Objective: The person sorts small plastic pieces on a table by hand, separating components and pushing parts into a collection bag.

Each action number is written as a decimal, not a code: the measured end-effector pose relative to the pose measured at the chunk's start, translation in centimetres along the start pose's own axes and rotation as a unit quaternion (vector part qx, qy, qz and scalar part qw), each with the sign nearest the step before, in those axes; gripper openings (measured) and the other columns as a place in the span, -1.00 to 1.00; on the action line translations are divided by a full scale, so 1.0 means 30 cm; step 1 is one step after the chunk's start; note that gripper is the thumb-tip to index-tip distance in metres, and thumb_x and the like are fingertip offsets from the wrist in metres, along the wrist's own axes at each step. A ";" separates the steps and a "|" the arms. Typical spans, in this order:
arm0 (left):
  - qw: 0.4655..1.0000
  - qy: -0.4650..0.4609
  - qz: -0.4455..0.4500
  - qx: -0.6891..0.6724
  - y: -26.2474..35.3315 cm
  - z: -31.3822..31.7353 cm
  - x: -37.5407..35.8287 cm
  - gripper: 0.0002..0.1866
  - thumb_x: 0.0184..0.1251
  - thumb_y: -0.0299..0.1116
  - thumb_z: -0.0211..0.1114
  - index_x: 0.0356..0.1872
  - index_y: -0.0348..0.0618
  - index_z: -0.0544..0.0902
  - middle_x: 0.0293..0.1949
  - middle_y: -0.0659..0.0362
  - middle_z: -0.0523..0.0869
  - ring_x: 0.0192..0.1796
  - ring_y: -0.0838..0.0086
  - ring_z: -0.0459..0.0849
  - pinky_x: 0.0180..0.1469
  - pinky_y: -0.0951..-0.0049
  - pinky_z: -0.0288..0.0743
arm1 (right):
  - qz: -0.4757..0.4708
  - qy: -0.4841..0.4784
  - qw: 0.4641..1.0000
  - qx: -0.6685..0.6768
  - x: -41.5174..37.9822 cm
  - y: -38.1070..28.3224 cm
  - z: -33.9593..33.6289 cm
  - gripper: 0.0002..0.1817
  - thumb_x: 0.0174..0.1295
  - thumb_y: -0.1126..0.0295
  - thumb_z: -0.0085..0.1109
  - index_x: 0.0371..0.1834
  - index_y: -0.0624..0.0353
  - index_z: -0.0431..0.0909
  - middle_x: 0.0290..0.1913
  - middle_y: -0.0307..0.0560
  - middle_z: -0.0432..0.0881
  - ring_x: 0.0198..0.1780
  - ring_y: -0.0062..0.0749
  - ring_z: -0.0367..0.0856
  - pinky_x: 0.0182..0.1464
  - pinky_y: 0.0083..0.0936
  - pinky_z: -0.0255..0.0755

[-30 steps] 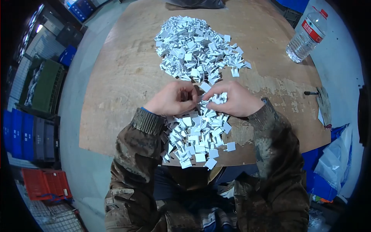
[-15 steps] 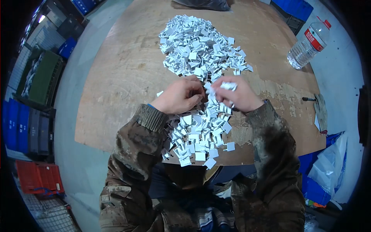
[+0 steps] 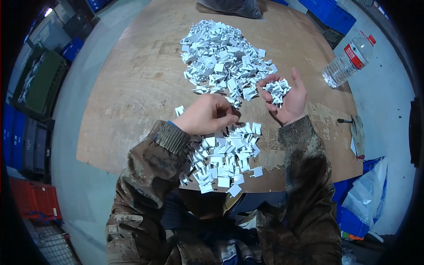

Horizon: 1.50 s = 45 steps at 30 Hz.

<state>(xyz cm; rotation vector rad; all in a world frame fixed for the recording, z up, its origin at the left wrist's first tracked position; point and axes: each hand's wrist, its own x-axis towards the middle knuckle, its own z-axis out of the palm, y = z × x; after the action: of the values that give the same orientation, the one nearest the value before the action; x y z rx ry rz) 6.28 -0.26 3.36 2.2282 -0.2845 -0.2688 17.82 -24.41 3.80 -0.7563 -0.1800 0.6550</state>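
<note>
A large heap of small white plastic pieces (image 3: 221,53), flat square plates with stems, lies on the wooden table. A smaller group of the same square pieces (image 3: 223,154) spreads toward the near edge. Between the two, my left hand (image 3: 205,115) rests low with its fingers curled inward and thumb pointing right. A few white pieces (image 3: 234,103) show by its fingertips; whether it grips any is hidden. To the right, my right hand (image 3: 293,99) is turned palm up, cupped around a cluster of small white plastic pieces (image 3: 277,90), its thumb raised.
On the table's right side stands a water bottle (image 3: 349,62) with a red label. A dark brush-like tool (image 3: 344,121) and a grey glove-like cloth (image 3: 357,134) lie at the right edge. A dark bag (image 3: 232,6) sits at the far end. Blue crates (image 3: 329,15) stand beyond.
My right hand has moved right, away from my left hand, and turned palm up, showing the pieces in it. Fewer pieces lie between the heap and the near group.
</note>
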 end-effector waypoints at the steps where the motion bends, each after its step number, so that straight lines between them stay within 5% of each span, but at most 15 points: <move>1: 1.000 0.001 0.001 0.000 -0.001 0.002 0.001 -0.82 0.32 -0.46 0.46 -0.09 -0.23 0.78 -0.15 0.07 0.79 -0.24 0.35 0.71 -0.14 0.35 0.64 | 0.000 -0.001 1.000 -0.001 0.006 -0.001 -0.005 -0.68 0.51 0.14 0.05 -0.03 0.18 0.62 -0.17 0.02 0.75 -0.46 -0.51 0.59 -0.71 -0.67 0.18; 5: 0.984 0.170 0.002 0.045 -0.025 0.026 0.016 -0.81 0.29 -0.42 0.50 -0.12 -0.20 0.78 -0.31 0.14 0.78 -0.38 0.36 0.68 -0.25 0.33 0.62 | 0.048 0.154 0.983 -0.092 0.040 0.008 -0.059 -0.67 0.49 0.14 0.14 -0.05 0.19 0.67 -0.20 -0.01 0.74 -0.45 -0.52 0.60 -0.69 -0.67 0.20; 8: 0.975 0.194 0.039 0.102 -0.056 0.052 0.031 -0.84 0.28 -0.43 0.50 -0.17 -0.20 0.75 -0.35 0.15 0.76 -0.38 0.36 0.68 -0.26 0.34 0.61 | 0.064 0.103 0.960 -0.252 0.018 0.001 -0.023 -0.68 0.45 0.16 0.21 -0.06 0.22 0.71 -0.22 -0.03 0.74 -0.45 -0.52 0.61 -0.66 -0.65 0.27; 10: 0.960 0.220 0.074 0.158 -0.077 0.061 0.037 -0.86 0.27 -0.44 0.50 -0.22 -0.19 0.72 -0.39 0.17 0.74 -0.38 0.36 0.67 -0.27 0.35 0.59 | 0.078 0.047 0.909 -0.406 0.004 0.012 0.011 -0.69 0.42 0.19 0.28 -0.08 0.24 0.75 -0.24 -0.06 0.74 -0.44 -0.52 0.62 -0.62 -0.62 0.33; 12: 0.964 0.211 0.058 0.153 -0.068 0.051 0.039 -0.86 0.27 -0.44 0.50 -0.22 -0.19 0.72 -0.36 0.16 0.75 -0.37 0.35 0.67 -0.26 0.35 0.59 | -0.005 0.037 0.824 -0.565 -0.006 0.088 0.009 -0.71 0.31 0.26 0.39 -0.12 0.30 0.80 -0.27 -0.06 0.76 -0.41 -0.42 0.66 -0.44 -0.47 0.53; 13: 0.968 0.200 0.041 0.146 -0.061 0.047 0.038 -0.86 0.28 -0.44 0.49 -0.21 -0.19 0.72 -0.33 0.15 0.75 -0.36 0.35 0.68 -0.26 0.35 0.58 | -0.005 0.036 0.824 -0.565 0.000 0.124 -0.002 -0.71 0.31 0.26 0.39 -0.12 0.30 0.80 -0.27 -0.06 0.76 -0.41 -0.42 0.66 -0.44 -0.47 0.53; 15: 0.975 0.177 0.008 0.132 -0.053 0.043 0.035 -0.86 0.28 -0.45 0.48 -0.20 -0.19 0.72 -0.27 0.13 0.75 -0.34 0.35 0.68 -0.26 0.36 0.58 | -0.166 -0.026 0.694 -0.700 0.008 0.177 -0.021 -0.66 0.27 0.27 0.40 -0.06 0.35 0.80 -0.25 -0.02 0.79 -0.38 -0.28 0.68 -0.24 -0.32 0.63; 21: 0.972 0.190 0.029 0.133 -0.071 0.043 0.035 -0.86 0.28 -0.45 0.48 -0.19 -0.19 0.72 -0.20 0.11 0.75 -0.30 0.33 0.68 -0.24 0.35 0.58 | -0.131 -0.091 0.742 -0.651 0.003 0.165 0.013 -0.66 0.23 0.27 0.41 -0.09 0.35 0.79 -0.22 0.03 0.80 -0.34 -0.16 0.67 -0.15 -0.27 0.62; 30: 0.966 0.127 0.110 0.194 -0.101 0.021 0.035 -0.83 0.31 -0.42 0.49 -0.16 -0.21 0.72 -0.23 0.12 0.71 -0.28 0.30 0.67 -0.21 0.32 0.58 | -0.025 -0.041 0.676 -0.735 0.001 0.103 0.036 -0.73 0.23 0.29 0.35 -0.20 0.31 0.76 -0.31 0.02 0.78 -0.37 -0.20 0.63 -0.23 -0.29 0.55; 33: 0.973 0.133 0.074 0.173 -0.088 0.023 0.027 -0.81 0.29 -0.34 0.50 -0.18 -0.18 0.72 -0.23 0.12 0.70 -0.25 0.24 0.69 -0.19 0.26 0.60 | -0.149 -0.015 0.680 -0.718 0.033 0.058 -0.081 -0.79 0.21 0.35 0.29 -0.22 0.27 0.76 -0.33 0.02 0.77 -0.37 -0.21 0.62 -0.25 -0.29 0.54; 35: 0.978 0.142 0.037 0.148 -0.076 0.027 0.023 -0.77 0.27 -0.26 0.51 -0.20 -0.15 0.72 -0.23 0.12 0.70 -0.22 0.18 0.72 -0.17 0.21 0.62 | 0.060 0.156 0.858 -0.486 0.028 -0.001 -0.058 -0.80 0.20 0.37 0.25 -0.22 0.23 0.78 -0.32 0.02 0.77 -0.36 -0.15 0.63 -0.22 -0.29 0.56; 36: 0.978 0.144 0.036 0.147 -0.071 0.031 0.024 -0.77 0.27 -0.26 0.51 -0.20 -0.15 0.72 -0.23 0.12 0.70 -0.22 0.18 0.72 -0.17 0.21 0.62 | 0.060 0.154 0.857 -0.489 0.035 0.005 -0.061 -0.80 0.20 0.37 0.25 -0.22 0.23 0.78 -0.32 0.02 0.77 -0.36 -0.15 0.63 -0.22 -0.29 0.56; 40: 0.960 0.249 0.049 0.115 -0.058 0.052 0.031 -0.75 0.29 -0.32 0.55 -0.13 -0.21 0.73 -0.18 0.13 0.68 -0.27 0.29 0.67 -0.19 0.32 0.60 | -0.181 0.121 0.725 -0.653 0.065 0.082 -0.110 -0.75 0.23 0.33 0.27 -0.15 0.24 0.79 -0.29 0.07 0.79 -0.27 -0.04 0.70 -0.15 -0.23 0.60; 45: 0.968 0.202 0.047 0.139 -0.053 0.040 0.030 -0.74 0.27 -0.21 0.54 -0.21 -0.16 0.73 -0.19 0.11 0.68 -0.24 0.21 0.69 -0.17 0.25 0.61 | -0.217 0.086 0.610 -0.757 0.077 0.152 -0.057 -0.72 0.25 0.31 0.29 -0.09 0.22 0.81 -0.19 0.09 0.83 -0.15 0.04 0.75 -0.08 -0.18 0.63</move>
<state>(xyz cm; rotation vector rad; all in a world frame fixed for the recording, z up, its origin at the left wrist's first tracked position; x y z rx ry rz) 6.96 -0.44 1.31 2.4712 -0.2142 0.2953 18.07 -21.52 -0.75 -2.3236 -0.7659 -0.2474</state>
